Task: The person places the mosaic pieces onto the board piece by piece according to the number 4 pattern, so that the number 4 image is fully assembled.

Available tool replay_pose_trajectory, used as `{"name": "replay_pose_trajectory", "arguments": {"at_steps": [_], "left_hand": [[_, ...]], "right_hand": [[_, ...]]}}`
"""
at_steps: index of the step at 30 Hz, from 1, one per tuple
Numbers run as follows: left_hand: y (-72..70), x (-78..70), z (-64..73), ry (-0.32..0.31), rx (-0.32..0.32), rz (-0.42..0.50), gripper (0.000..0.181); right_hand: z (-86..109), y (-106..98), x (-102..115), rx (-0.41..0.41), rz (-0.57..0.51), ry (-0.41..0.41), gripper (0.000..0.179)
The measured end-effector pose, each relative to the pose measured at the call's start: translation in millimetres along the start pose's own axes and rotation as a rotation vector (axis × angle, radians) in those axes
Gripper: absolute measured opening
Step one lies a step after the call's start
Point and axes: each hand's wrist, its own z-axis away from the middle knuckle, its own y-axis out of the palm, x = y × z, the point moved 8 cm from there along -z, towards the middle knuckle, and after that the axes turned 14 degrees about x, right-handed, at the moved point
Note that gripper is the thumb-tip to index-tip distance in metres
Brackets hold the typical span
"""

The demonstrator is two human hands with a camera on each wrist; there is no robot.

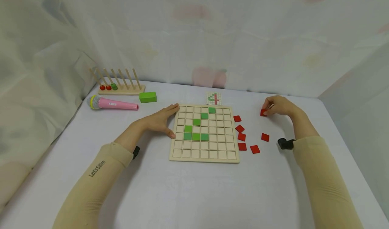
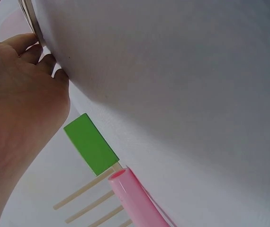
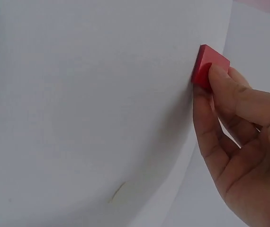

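Observation:
A pale wooden grid board [image 1: 204, 157] lies flat on the white table, with several green square tiles [image 1: 196, 122] set in its cells. My left hand [image 1: 158, 121] rests at the board's left edge, thumb and fingers spread apart along it. Between the thumb and fingers of my right hand [image 1: 279, 106] a red square tile [image 3: 210, 66] is pinched, at the table's right side. Several more red tiles [image 1: 240, 128] lie loose between the board and that hand. Behind the board is a small pattern card [image 1: 213, 98] with green and red squares.
At the back left stands a wooden peg rack [image 1: 121, 91] with red and green beads. A pink toy microphone [image 1: 118, 104] and a green block [image 1: 148, 97] lie in front of it. White curtains [image 1: 194, 36] hang behind the table.

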Motion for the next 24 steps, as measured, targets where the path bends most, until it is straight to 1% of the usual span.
{"name": "replay_pose_trajectory", "arguments": {"at_steps": [4,8,13,17,24], "left_hand": [[-0.3,-0.1,0.2,0.000,-0.001,-0.001,0.128],[0.5,-0.1,0.5,-0.004,0.004,-0.001,0.128],[1.7,1.6,-0.5,-0.011,0.006,-0.006,0.128],[1.9,3.4,-1.7,-0.011,0.003,-0.011,0.129],[1.3,2.3,-1.7,-0.002,0.001,-0.014,0.129]], "right_hand": [[-0.6,-1,8,-0.010,-0.024,-0.029,0.020],[-3.7,2,20,-0.016,-0.057,-0.068,0.024],[-9.0,5,36,-0.037,-0.054,-0.087,0.027],[-13.2,7,50,-0.051,-0.048,-0.119,0.026],[-21.1,15,75,-0.066,-0.032,-0.165,0.022]]}}
